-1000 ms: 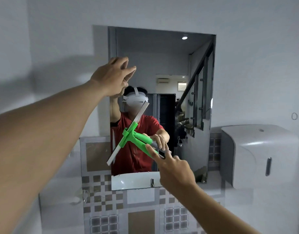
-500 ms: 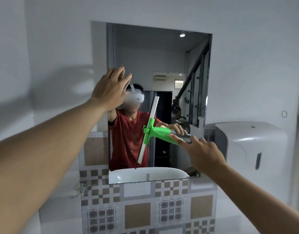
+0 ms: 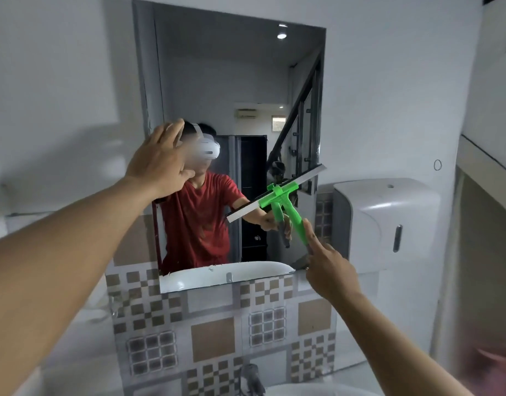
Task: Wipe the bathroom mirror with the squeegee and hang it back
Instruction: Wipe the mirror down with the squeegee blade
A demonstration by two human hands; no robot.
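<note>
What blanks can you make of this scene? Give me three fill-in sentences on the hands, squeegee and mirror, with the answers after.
1. The squeegee is held by its handle in the ____ hand.
2. The left hand is raised at the ____ edge of the mirror.
3. The squeegee's handle is ____ in colour.
4. The white dispenser hangs on the wall to the ____ of the mirror.

Missing words: right; left; green; right

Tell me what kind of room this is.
Most likely a bathroom: a wall mirror hangs over patterned tiles, a white dispenser is mounted beside it, and a tap shows at the bottom edge.
</note>
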